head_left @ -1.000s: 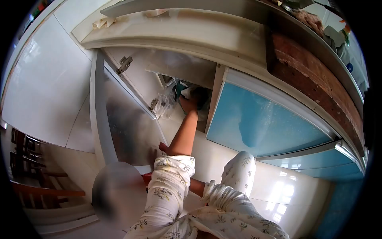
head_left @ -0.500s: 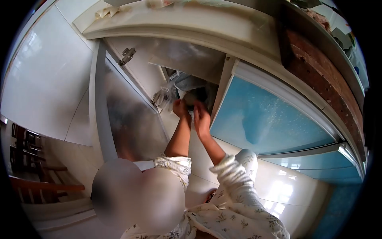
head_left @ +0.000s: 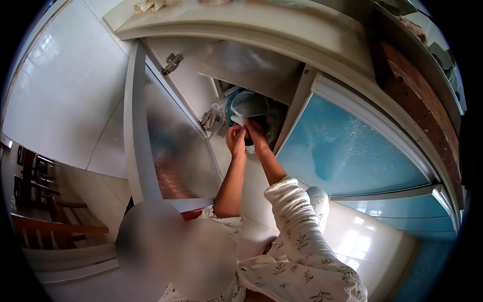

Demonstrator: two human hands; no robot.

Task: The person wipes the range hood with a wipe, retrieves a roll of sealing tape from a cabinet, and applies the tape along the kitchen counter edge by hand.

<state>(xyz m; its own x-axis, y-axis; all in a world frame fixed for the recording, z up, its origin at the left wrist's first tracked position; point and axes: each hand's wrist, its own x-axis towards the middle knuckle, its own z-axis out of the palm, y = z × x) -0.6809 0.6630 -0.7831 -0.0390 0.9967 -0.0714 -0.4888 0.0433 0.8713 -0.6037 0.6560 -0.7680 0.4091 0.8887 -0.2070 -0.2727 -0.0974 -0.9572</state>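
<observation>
Both hands reach into the open lower cabinet and meet near its front. My left hand [head_left: 236,140] is closed, its fingertips pressed together beside the other hand. My right hand [head_left: 256,133] has its fingers drawn together and touching the left fingertips; what lies between them is too small to make out. A small white piece [head_left: 237,120] sticks out just beyond the fingertips. Behind it is a whitish plastic bag [head_left: 250,104] with a dark green edge, partly in shadow. A clear crumpled plastic bag [head_left: 217,115] lies to the left of my hands.
The frosted cabinet door [head_left: 176,136] stands open on the left, on a metal hinge [head_left: 172,64]. A blue cabinet door [head_left: 352,146] is at the right. Above runs the pale counter edge [head_left: 241,31], with a thick brown board [head_left: 415,95] at its right.
My hands were apart, with a blurred pale roundish thing between them; now they have come together at the fingertips. The white piece now shows at them. The view has shifted slightly.
</observation>
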